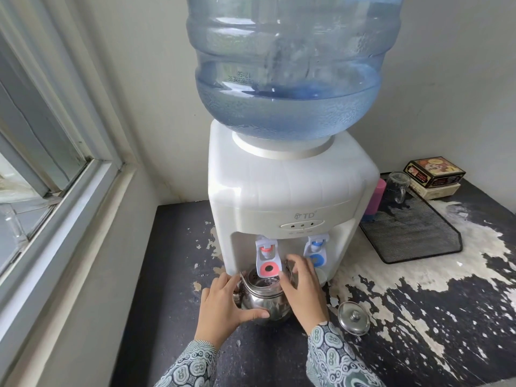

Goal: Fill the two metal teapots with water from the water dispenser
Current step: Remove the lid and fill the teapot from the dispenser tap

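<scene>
Holding a metal teapot (262,300) under the red tap (267,259) of the water dispenser (282,196).

From my head camera, my left hand (223,305) curls round the teapot's left side, thumb across its belly, and my right hand (303,286) grips its right side near the handle, fingers bent over the rim. The teapot stands open on the desk (173,275), just in front of the dispenser's base, its mouth right beneath the red tap; a blue tap (315,250) sits to the right. Its lid (354,317) lies upturned on the desk, near my right wrist and apart from the pot. The big bottle (290,65) on top is partly full. Further right lie a black mesh tray (410,230), a glass mug (398,185), a pink cup (377,196) and stacked boxes (435,174). I see only one teapot.
</scene>
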`<state>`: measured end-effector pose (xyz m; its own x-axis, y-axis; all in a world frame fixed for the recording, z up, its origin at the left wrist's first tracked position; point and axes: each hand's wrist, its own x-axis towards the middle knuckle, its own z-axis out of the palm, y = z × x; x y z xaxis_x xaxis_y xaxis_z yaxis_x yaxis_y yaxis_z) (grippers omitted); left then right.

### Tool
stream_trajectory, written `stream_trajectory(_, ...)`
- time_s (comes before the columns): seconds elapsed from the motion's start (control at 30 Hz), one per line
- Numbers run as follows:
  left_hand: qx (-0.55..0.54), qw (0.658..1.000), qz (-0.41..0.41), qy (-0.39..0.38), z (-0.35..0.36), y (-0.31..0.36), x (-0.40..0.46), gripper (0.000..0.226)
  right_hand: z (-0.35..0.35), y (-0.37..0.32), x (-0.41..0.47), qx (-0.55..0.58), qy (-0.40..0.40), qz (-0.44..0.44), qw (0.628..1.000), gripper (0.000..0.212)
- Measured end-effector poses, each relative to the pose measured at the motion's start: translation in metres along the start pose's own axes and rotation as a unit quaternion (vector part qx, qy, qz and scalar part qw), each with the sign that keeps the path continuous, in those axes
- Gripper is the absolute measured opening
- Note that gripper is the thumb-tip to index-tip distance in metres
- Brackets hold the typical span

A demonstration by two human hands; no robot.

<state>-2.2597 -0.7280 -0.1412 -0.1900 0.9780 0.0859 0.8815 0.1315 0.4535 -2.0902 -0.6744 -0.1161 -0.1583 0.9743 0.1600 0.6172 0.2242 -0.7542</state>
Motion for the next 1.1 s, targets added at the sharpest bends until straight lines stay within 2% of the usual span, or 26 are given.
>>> stream_trajectory(0.1,-0.001,1.000,0.012,0.009,0.002,-0.001,-0.004,0.116,0.002,0.006,-0.019,0.030,-0.003,0.035,0.999,0.040)
stream_trajectory(0.2,-0.006,1.000,0.022,0.006,0.007,0.000,-0.011,0.114,0.006,0.020,-0.030,0.081,-0.065,0.119,0.987,0.055)
stream_trajectory(0.27,0.012,0.999,0.033,0.001,0.008,0.004,-0.017,0.110,0.005,0.026,-0.035,0.158,-0.124,0.177,0.963,0.053)
stream_trajectory(0.33,0.032,0.999,0.038,-0.021,0.008,0.010,-0.022,0.107,0.004,0.031,-0.042,0.197,-0.140,0.185,0.952,0.040)
stream_trajectory(0.73,-0.014,0.995,0.065,-0.076,0.036,0.038,-0.060,0.093,-0.005,0.071,-0.099,0.239,-0.056,0.224,0.943,0.056)
stream_trajectory(0.87,-0.010,0.993,0.072,-0.098,0.045,0.042,-0.063,0.094,-0.008,0.079,-0.107,0.242,-0.058,0.252,0.935,0.051)
stream_trajectory(1.0,-0.005,0.993,0.068,-0.101,0.048,0.039,-0.064,0.096,-0.014,0.081,-0.109,0.227,-0.058,0.224,0.946,0.037)
stream_trajectory(1.1,0.003,0.992,0.060,-0.109,0.050,0.037,-0.064,0.097,-0.028,0.094,-0.095,0.149,0.009,0.202,0.968,0.017)
